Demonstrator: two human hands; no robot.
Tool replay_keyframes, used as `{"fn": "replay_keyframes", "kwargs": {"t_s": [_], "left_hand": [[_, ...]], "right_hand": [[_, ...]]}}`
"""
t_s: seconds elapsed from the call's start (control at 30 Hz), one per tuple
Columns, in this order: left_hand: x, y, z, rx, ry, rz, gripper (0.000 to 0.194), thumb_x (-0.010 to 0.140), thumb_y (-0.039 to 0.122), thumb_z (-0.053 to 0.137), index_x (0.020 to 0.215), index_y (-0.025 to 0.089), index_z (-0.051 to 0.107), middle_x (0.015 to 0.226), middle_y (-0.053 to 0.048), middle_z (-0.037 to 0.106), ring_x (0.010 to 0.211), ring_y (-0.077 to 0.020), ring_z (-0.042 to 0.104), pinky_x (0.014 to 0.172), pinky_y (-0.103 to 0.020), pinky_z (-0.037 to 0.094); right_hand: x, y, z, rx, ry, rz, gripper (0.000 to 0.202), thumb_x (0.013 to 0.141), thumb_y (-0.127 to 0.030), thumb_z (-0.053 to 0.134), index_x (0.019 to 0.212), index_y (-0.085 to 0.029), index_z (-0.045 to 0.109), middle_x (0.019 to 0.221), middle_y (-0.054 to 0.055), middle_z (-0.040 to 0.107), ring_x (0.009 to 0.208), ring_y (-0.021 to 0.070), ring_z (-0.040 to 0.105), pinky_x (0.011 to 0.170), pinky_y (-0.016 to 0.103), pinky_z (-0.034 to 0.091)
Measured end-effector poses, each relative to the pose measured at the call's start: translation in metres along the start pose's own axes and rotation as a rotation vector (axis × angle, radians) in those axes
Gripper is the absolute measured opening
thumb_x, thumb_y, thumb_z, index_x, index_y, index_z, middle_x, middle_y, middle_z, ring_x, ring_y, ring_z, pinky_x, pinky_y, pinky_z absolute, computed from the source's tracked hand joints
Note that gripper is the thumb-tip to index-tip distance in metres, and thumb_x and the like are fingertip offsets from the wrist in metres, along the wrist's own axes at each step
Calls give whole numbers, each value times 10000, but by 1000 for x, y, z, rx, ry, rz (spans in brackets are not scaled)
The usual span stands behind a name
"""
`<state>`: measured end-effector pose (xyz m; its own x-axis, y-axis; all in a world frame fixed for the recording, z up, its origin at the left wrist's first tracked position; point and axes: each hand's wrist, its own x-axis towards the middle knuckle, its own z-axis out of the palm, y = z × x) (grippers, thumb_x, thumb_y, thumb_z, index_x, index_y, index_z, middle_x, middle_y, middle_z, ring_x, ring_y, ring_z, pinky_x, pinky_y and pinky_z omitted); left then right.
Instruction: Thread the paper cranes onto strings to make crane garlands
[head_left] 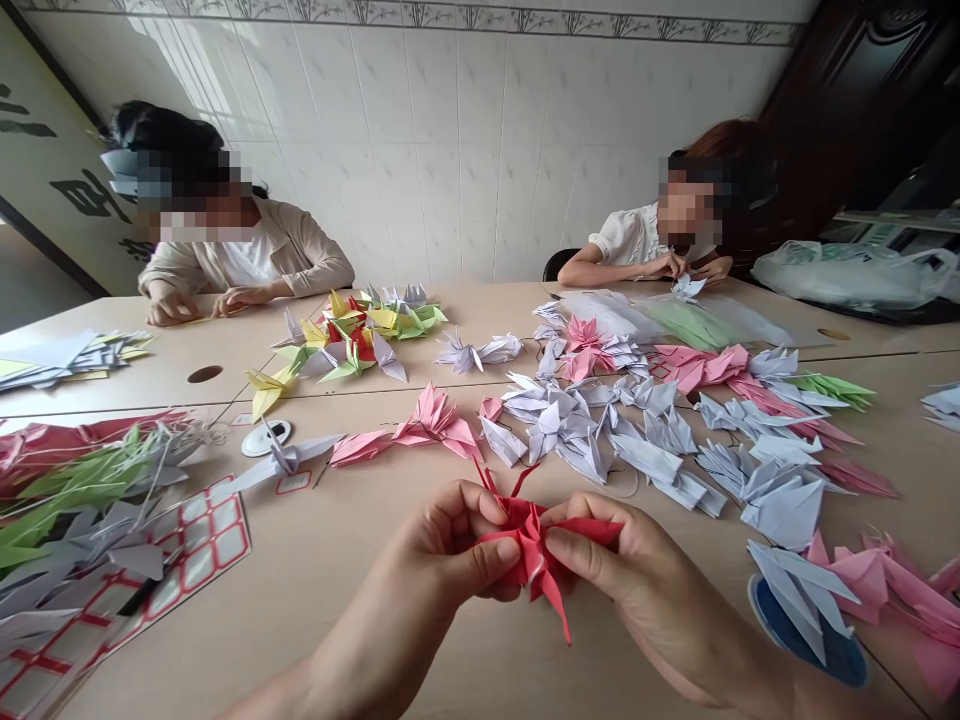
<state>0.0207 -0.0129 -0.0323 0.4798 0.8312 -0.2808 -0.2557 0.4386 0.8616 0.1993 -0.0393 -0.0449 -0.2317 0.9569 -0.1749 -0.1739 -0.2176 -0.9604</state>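
A red folded-paper crane (534, 555) is held above the near middle of the table, its pointed ends sticking up and down. My left hand (457, 545) pinches its left side between thumb and fingers. On the other side my right hand (600, 550) pinches it the same way, and a red wing shows past the fingers. Just beyond my hands lie pink paper cranes (435, 420) and a heap of white paper cranes (562, 420). Parts of the red crane are hidden behind my fingers.
Two people sit across the table (390, 640), each handling paper. Yellow, red and green cranes (352, 330) lie at the far left-centre. A sheet of red-bordered labels (214, 535) lies under cranes at left. A blue disc (814, 635) sits right, a plastic bag (855, 272) far right.
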Motion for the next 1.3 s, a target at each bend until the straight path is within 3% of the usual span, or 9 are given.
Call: {"fn": "replay_keyframes", "kwargs": {"t_s": [0.5, 0.9, 1.3], "left_hand": [[-1, 0, 0, 21, -14, 3, 122, 823, 197, 680, 820, 170, 562, 747, 5, 642, 677, -101, 572, 673, -221, 438], [3, 3, -3, -82, 64, 27, 119, 826, 211, 670, 805, 173, 560, 750, 3, 607, 667, -113, 563, 656, -237, 452], [4, 3, -5, -137, 89, 26, 137, 839, 194, 666, 835, 178, 530, 728, 22, 582, 645, -84, 539, 650, -215, 452]], "right_hand": [[1, 2, 0, 18, 1, -17, 251, 873, -394, 623, 794, -160, 584, 697, -7, 576, 719, 151, 543, 689, 297, 399], [6, 3, -3, 277, 38, 31, 188, 837, -338, 675, 800, -163, 617, 751, 13, 622, 679, 136, 549, 682, 306, 475], [7, 3, -4, 326, 70, 29, 153, 836, -330, 691, 809, -180, 678, 777, 5, 677, 670, 104, 591, 621, 218, 486]]}}
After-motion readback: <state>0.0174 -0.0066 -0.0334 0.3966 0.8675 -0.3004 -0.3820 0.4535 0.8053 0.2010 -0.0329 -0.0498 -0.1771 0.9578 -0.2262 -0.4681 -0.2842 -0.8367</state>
